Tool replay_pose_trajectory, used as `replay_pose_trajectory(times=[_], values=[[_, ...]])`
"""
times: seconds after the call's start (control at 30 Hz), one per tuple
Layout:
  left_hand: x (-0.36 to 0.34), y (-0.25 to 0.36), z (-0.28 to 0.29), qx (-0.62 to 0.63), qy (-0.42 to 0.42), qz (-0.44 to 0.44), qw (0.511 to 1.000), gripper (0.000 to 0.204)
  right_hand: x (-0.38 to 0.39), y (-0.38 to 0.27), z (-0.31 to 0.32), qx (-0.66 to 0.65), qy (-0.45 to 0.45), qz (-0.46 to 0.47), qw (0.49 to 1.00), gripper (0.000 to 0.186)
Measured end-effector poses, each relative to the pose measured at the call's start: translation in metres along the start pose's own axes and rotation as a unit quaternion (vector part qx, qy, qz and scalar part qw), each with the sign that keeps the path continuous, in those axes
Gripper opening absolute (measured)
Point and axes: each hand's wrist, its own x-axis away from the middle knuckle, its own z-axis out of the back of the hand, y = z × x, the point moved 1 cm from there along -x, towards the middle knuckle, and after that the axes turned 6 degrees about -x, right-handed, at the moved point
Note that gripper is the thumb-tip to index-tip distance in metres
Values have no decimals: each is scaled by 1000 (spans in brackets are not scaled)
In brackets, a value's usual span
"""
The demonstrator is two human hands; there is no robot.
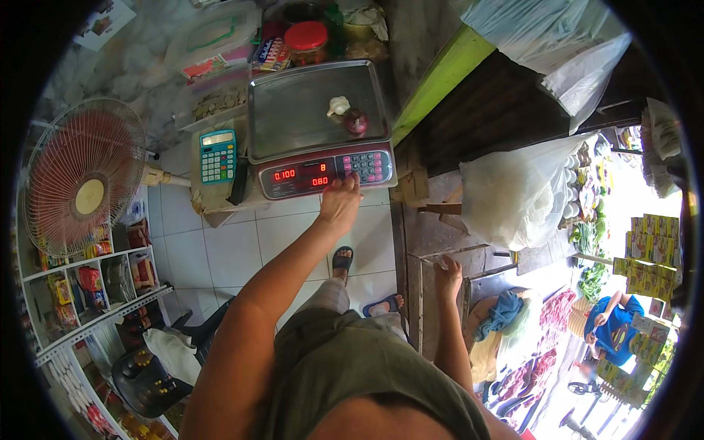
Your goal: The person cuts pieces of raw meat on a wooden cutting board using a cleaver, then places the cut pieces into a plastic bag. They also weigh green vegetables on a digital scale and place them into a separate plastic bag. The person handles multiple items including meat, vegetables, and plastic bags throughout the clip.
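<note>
My left hand (341,204) reaches up to the keypad (364,168) of a red digital scale (268,176), one finger stretched onto the keys and nothing held. Red digits glow on the display left of that finger. On the scale's metal pan (293,117) lie a white garlic bulb (338,105) and a purple-red onion (356,122), side by side. My right hand (448,279) is held beside the wooden counter on the right, its fingers loosely bent and slightly apart, with nothing visible in them.
A teal calculator (218,156) lies left of the scale. Farther left stands a fan (88,187) before stocked shelves (103,293). Behind the scale are a red-lidded jar (306,38) and plastic boxes. A white plastic bag (513,194) hangs at right; a person (614,326) in blue is beyond.
</note>
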Motion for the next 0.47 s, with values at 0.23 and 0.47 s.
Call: replay_pose_trajectory(times=[0.23,0.47], values=[[-19,17,10,-6,-10,9,1000,57,4,8,3,-16,-12,-34,999,36],[-28,22,16,45,-31,34,998,60,5,0,8,3,-13,-14,1000,39]])
